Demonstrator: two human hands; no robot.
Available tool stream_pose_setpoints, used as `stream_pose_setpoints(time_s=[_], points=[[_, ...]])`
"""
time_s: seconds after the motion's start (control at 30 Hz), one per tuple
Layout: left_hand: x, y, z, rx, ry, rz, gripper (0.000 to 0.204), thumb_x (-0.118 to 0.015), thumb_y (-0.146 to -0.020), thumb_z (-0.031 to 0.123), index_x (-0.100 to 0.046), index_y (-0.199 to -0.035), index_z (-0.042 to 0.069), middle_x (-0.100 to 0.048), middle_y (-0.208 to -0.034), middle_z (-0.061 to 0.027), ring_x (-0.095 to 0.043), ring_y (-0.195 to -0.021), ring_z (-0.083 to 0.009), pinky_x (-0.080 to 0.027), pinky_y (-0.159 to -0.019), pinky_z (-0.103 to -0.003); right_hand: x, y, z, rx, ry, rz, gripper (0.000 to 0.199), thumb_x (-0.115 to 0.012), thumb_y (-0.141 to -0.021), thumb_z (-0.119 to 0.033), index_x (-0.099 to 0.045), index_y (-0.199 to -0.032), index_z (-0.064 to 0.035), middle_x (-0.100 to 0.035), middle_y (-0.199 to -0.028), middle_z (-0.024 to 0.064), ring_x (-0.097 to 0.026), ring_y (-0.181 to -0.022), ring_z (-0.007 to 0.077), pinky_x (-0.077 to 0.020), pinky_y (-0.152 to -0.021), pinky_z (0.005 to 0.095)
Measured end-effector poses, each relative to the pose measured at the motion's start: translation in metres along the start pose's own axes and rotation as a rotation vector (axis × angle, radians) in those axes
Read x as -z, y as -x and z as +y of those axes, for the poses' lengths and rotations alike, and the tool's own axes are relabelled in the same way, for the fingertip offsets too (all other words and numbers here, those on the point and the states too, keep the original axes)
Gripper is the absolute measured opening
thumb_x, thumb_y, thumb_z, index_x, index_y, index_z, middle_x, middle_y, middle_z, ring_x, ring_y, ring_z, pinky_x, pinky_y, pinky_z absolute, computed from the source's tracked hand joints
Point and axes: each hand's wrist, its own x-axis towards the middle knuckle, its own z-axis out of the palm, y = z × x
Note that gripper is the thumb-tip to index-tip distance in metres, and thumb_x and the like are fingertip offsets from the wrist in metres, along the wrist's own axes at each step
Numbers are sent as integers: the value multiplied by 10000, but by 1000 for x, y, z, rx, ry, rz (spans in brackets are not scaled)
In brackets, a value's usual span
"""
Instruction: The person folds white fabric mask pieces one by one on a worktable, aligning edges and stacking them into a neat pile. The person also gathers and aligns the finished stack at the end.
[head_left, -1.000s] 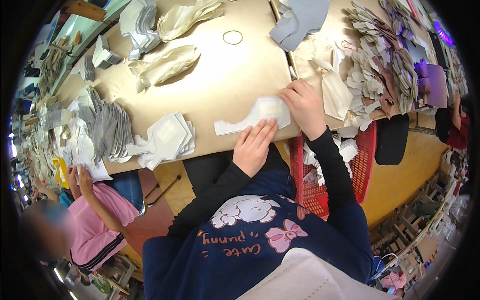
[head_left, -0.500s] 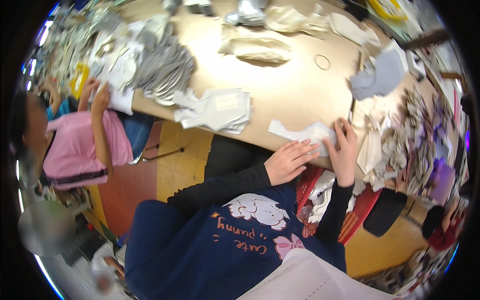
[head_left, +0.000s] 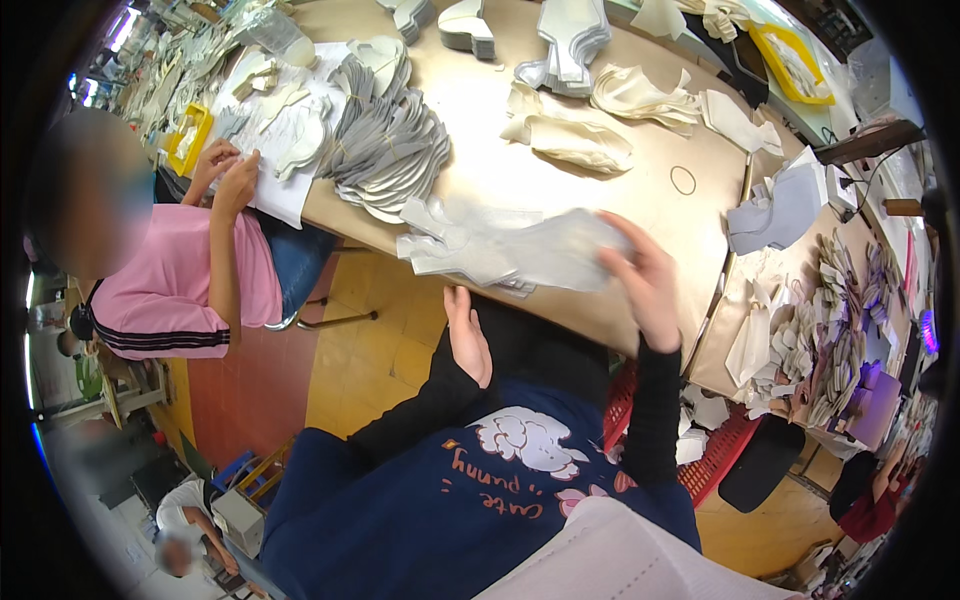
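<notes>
My right hand (head_left: 648, 280) pinches the right end of a pale grey-white cut piece (head_left: 565, 248), its thumb and fingers closed on it and slightly blurred. That piece stretches left over a stack of similar pale, curved cut pieces (head_left: 432, 250) at the table's front edge. Whether it is one layer or more I cannot tell. Just below that edge, near the stack, my left hand (head_left: 468, 340) is open with nothing in it, fingers straight and pointing up.
On the table (head_left: 480, 170) lie fanned grey pieces (head_left: 390, 150), cream fabric bundles (head_left: 580, 145) and a rubber band (head_left: 682, 180). Scraps heap up (head_left: 800, 330) at right, above a red basket (head_left: 725, 460). A co-worker in pink (head_left: 185, 270) sits at left, hands over white pieces.
My right hand has lifted the pale piece and carried it left over the stack. My left hand has let go of it and drawn back left, below the table edge. The view has shifted.
</notes>
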Motion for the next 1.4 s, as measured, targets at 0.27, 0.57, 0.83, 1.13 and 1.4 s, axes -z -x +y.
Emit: stream_pose_setpoints(time_s=[0.27,0.57,0.83,1.13,1.4], points=[[-9,-26,17,-63,293,-180,664,-467,-1069,483,-273,-1560,79,-373,-1590,-88,-347,-1459,-207,-220,-1222,-417,-115,-49,43,374,779,-120,632,-751,-858,-296,-542,-1377,0,-524,-1418,227,-477,-1343,379,-332,-1151,537],[-11,14,15,-37,126,-215,602,-512,-1010,65,-283,-1567,70,-425,-1539,-149,-457,-1385,-293,-365,-1156,-442,-95,29,34,2,449,-144,562,-761,-832,-230,-588,-1315,-2,-574,-1162,210,-523,-1124,403,-448,-997,440],[-29,63,33,176,210,-411,609,-594,-964,-24,-338,-1514,31,-494,-1462,-136,-507,-1339,-267,-423,-1112,-448,-27,65,-31,105,299,-168,637,-824,-830,-205,-564,-1383,-26,-557,-1320,178,-568,-1225,326,-469,-1021,372],[-107,38,25,-331,-29,-669,749,-644,-932,-12,-255,-1570,47,-379,-1539,-148,-358,-1446,-275,-339,-1165,-459,42,64,-66,227,502,218,459,-856,-736,-62,-700,-1168,-44,-715,-999,115,-696,-908,258,-535,-848,355],[-122,9,5,-1506,-1294,-730,961,-767,-765,136,-283,-1593,88,-289,-1625,-187,-251,-1529,-368,-149,-1212,-622,71,53,3,314,655,122,699,-780,-702,-18,-602,-1373,-106,-701,-1069,102,-644,-998,307,-499,-898,405]])
